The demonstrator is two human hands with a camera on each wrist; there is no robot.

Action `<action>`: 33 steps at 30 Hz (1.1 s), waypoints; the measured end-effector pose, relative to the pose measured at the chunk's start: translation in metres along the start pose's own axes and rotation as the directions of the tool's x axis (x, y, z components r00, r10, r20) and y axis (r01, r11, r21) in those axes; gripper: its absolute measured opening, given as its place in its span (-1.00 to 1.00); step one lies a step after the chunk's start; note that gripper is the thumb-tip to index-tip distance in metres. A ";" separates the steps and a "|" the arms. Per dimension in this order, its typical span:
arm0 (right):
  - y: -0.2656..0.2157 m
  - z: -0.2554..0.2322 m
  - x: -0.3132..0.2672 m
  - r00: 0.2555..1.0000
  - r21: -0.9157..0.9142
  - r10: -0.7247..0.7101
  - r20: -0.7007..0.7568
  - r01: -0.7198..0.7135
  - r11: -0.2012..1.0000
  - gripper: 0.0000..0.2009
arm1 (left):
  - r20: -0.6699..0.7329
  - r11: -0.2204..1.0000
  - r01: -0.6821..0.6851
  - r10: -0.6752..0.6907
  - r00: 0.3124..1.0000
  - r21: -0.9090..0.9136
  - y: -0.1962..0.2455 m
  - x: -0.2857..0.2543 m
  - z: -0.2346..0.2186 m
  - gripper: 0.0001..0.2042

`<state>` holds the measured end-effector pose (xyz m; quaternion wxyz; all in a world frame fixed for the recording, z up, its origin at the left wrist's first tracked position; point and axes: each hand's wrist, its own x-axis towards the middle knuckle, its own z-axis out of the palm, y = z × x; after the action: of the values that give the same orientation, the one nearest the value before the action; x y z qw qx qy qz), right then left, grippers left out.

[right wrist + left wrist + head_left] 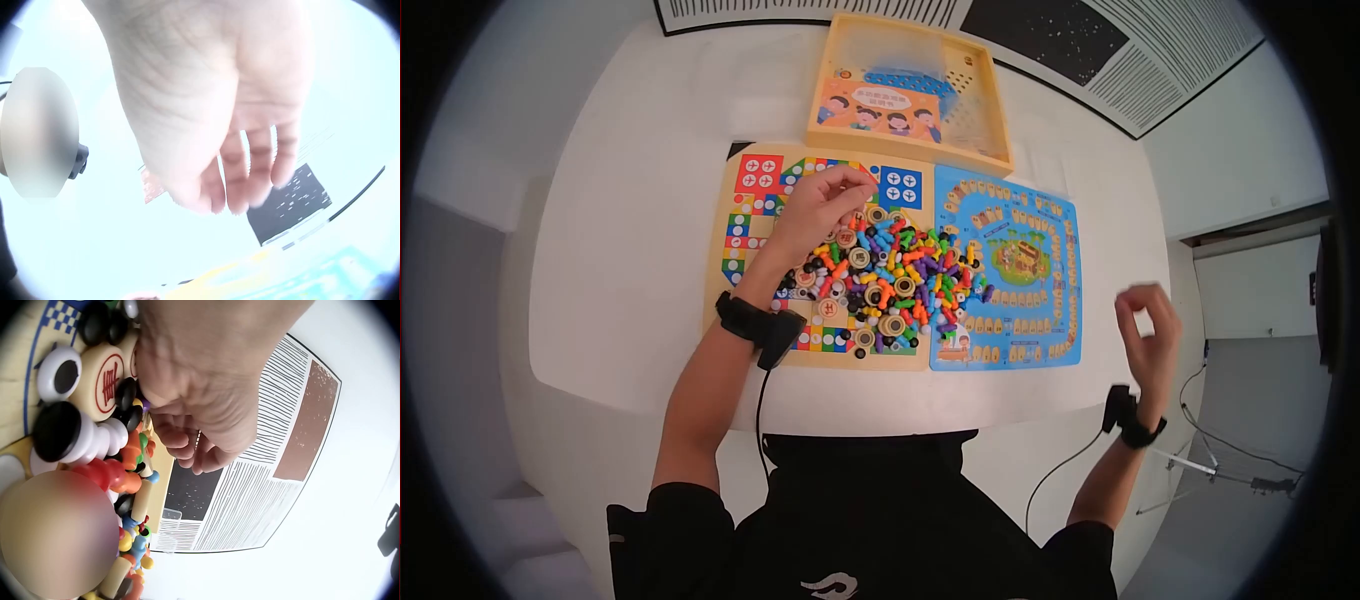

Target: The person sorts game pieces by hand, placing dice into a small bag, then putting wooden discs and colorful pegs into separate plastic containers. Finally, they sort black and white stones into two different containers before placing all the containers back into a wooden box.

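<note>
Over the back left of a heap of mixed game pieces point(900, 285), my left hand point(815, 210) hovers with its fingers curled and its thumb near the index finger. No piece shows between those fingers in the left wrist view, where the palm side of the hand point(200, 400) overlaps the heap's edge. Large round wooden discs point(103, 384) with red characters lie close by it, among black and white pieces. My right hand point(1150, 330) is raised off to the right, away from the boards. Its fingers point(250, 169) are loosely bent, with nothing seen in them.
The heap spreads over a wooden game board point(745, 250) and part of a blue board point(1010, 345) beside it. Behind them stands a shallow wooden box point(815, 120) with a picture booklet point(878, 110) inside. A cable point(762, 420) trails from my left wrist strap.
</note>
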<state>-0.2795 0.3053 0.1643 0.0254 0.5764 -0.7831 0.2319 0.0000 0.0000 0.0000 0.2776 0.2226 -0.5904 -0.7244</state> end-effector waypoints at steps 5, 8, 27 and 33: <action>-0.011 0.054 0.134 0.951 -0.103 -0.296 0.094 0.305 0.947 -0.79 | 0.032 1.000 -0.019 0.019 0.999 0.025 0.001 0.006 0.010 -0.85; -0.005 0.103 0.185 0.907 -0.195 -0.367 0.204 0.406 0.893 -0.78 | 0.002 0.997 -0.060 0.060 0.998 0.039 0.000 0.006 0.006 -0.82; -0.033 0.113 0.155 0.918 0.035 -0.258 -0.302 0.281 0.959 -0.90 | 0.020 0.996 -0.022 0.020 1.000 0.088 0.006 -0.003 -0.002 -0.80; -0.058 0.086 0.122 0.897 0.301 -0.437 -0.062 0.435 0.849 -0.92 | 0.120 0.998 0.024 -0.030 0.992 0.054 0.014 -0.009 -0.003 -0.79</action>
<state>-0.2477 0.1500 0.1442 -0.0163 0.7367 -0.5863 0.3366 0.0105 0.0019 0.0133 0.2256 0.1936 -0.6219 -0.7245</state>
